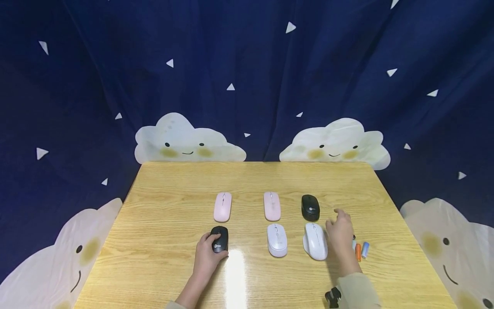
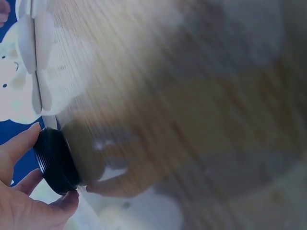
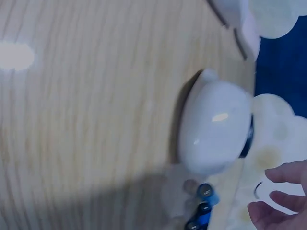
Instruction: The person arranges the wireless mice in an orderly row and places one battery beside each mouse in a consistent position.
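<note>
My left hand (image 1: 206, 257) grips a black computer mouse (image 1: 220, 239) at the front of the left column, fingers on one side and thumb on the other. In the left wrist view, the fingertips pinch the dark body of this mouse (image 2: 56, 160) by its edges. My right hand (image 1: 340, 231) hovers right of a white mouse (image 1: 316, 242) with a side wing, its fingers loosely bent and holding nothing. The same white mouse (image 3: 216, 127) shows large in the right wrist view, apart from the right fingers (image 3: 288, 172).
Two pink mice (image 1: 222, 207) and a black mouse (image 1: 310, 207) form the back row. Another white mouse (image 1: 277, 240) lies in front of the middle pink one. Several small batteries, including an orange battery (image 1: 358, 252) and a blue battery (image 1: 365, 249), lie beside the right wrist.
</note>
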A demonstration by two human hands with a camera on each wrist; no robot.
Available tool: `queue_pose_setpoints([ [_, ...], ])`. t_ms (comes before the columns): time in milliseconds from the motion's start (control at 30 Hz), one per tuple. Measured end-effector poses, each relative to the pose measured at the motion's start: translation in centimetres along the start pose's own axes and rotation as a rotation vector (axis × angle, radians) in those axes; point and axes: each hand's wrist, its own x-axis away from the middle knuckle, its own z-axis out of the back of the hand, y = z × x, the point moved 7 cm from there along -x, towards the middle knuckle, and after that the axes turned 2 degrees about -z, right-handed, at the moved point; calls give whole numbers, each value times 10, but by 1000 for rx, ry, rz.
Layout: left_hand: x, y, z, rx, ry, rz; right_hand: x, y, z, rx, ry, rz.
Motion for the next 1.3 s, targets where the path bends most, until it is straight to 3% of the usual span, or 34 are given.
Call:
queue_pose_setpoints([
  [400,0,0,0,-7,-4,10,-9,24,-22,113,-137,-93],
  [667,0,-2,-1,6,-14,18,-10,30,-32,156,-154,-26],
  [1000,0,-2,-1,20,-10,15,-10,32,-37,202,-163,-47],
  [1300,-1,-1,0,11,-3,3,-11,30,-33,171,-161,-63],
])
